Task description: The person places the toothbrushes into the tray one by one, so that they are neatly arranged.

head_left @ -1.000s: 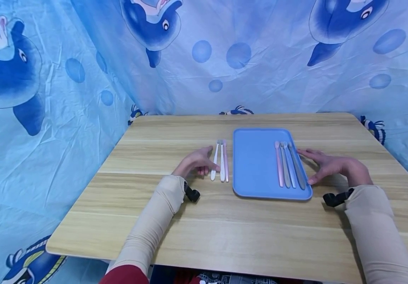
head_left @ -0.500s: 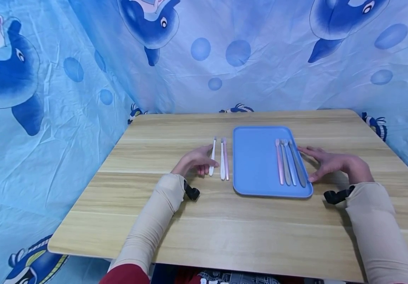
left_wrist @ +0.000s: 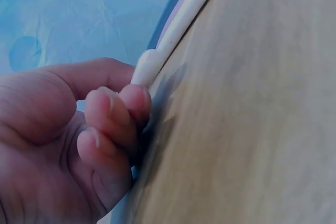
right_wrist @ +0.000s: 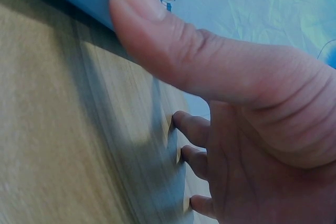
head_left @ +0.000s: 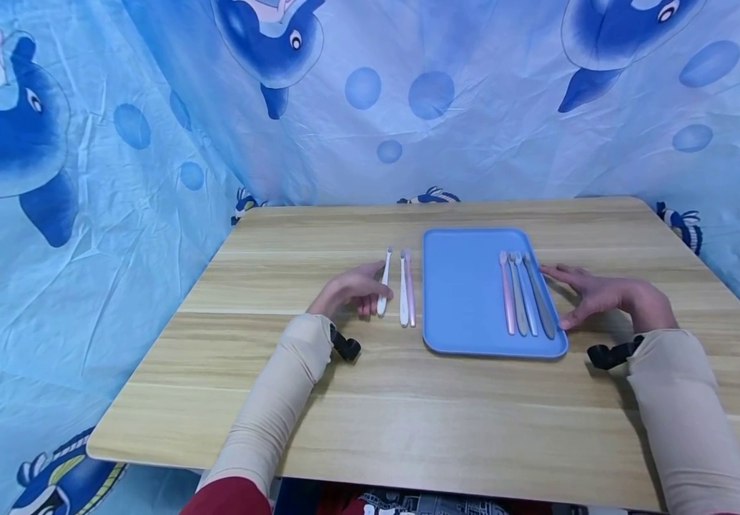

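Between thumb and fingers, my left hand [head_left: 355, 287] pinches a white toothbrush [head_left: 387, 266] by its handle, bristle end pointing away from me. In the left wrist view the rounded white handle end [left_wrist: 145, 68] shows beyond the fingertips. Just to its right, a second white toothbrush [head_left: 404, 300] and a pink toothbrush [head_left: 410, 290] lie side by side on the table. My right hand [head_left: 601, 297] touches the right edge of a blue tray [head_left: 460, 293], fingers spread; the thumb [right_wrist: 157, 40] rests against the rim in the right wrist view.
Along the tray's right side lie a pink toothbrush [head_left: 507, 304], a grey one [head_left: 519, 304], a blue one [head_left: 528, 300] and a darker grey one [head_left: 540, 304]. The wooden table [head_left: 447, 422] is bordered at the back and left by a blue dolphin-print curtain [head_left: 318, 157].
My left hand has drawn the leftmost white toothbrush slightly leftward, widening its gap from the other two. My right hand and the tray have stayed in place; the view has shifted slightly.
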Available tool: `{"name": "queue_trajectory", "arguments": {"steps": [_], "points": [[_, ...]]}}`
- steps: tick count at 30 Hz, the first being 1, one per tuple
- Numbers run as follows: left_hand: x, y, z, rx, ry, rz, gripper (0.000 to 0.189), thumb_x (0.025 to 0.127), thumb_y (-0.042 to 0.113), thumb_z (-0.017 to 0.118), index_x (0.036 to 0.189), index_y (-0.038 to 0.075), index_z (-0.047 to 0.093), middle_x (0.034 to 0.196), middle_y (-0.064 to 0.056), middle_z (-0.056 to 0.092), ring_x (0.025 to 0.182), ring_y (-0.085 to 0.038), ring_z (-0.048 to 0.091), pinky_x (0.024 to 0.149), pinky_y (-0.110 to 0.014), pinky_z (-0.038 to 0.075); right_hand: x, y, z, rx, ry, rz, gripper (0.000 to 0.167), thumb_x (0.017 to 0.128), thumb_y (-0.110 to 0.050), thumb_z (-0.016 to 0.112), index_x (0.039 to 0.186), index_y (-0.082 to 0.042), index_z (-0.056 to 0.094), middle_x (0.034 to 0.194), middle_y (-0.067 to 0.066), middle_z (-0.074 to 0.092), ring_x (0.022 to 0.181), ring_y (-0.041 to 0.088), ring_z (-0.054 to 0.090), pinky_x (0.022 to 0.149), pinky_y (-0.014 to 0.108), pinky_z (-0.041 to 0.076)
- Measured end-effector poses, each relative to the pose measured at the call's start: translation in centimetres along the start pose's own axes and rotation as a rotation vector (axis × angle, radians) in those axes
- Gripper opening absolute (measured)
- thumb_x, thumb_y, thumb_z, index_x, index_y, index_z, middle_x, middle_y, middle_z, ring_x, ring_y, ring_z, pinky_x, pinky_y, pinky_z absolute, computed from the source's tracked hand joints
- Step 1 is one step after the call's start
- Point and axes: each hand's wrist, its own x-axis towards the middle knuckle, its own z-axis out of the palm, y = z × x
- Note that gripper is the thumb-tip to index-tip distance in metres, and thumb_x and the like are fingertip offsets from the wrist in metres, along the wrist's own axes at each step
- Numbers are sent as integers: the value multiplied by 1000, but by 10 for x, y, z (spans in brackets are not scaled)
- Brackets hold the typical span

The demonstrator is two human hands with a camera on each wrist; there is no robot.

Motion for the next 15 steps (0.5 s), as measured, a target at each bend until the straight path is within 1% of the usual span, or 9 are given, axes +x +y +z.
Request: {"name": "queue_trajectory", "arguments": {"steps": [6, 10, 15], "points": [[1, -2, -4, -67, 3, 30, 93, 95, 11, 64, 163, 16, 0, 57, -3, 59, 42, -11, 51, 39, -22, 45, 0, -1, -2, -2, -2, 0, 122, 73, -39, 87, 163, -19, 7, 161, 36, -10, 143, 65, -9, 104, 88, 4], [2, -3, -6, -108, 0, 34, 90, 97, 13, 62, 163, 16, 0, 57, -2, 59, 43, -10, 51, 40, -21, 46, 0, -1, -3, -6, 0, -9, 122, 73, -38, 88, 163, -19, 7, 161, 36, -9, 143, 65, -9, 104, 87, 3], [3, -3, -6, -141, -11, 39, 88, 97, 14, 61, 163, 15, 3, 59, -2, 60, 44, -10, 52, 41, -20, 47, 0, 1, -1, -2, 3, 1, 122, 73, -39, 88, 163, -20, 7, 161, 35, -9, 144, 65, -10, 104, 87, 4]]}}
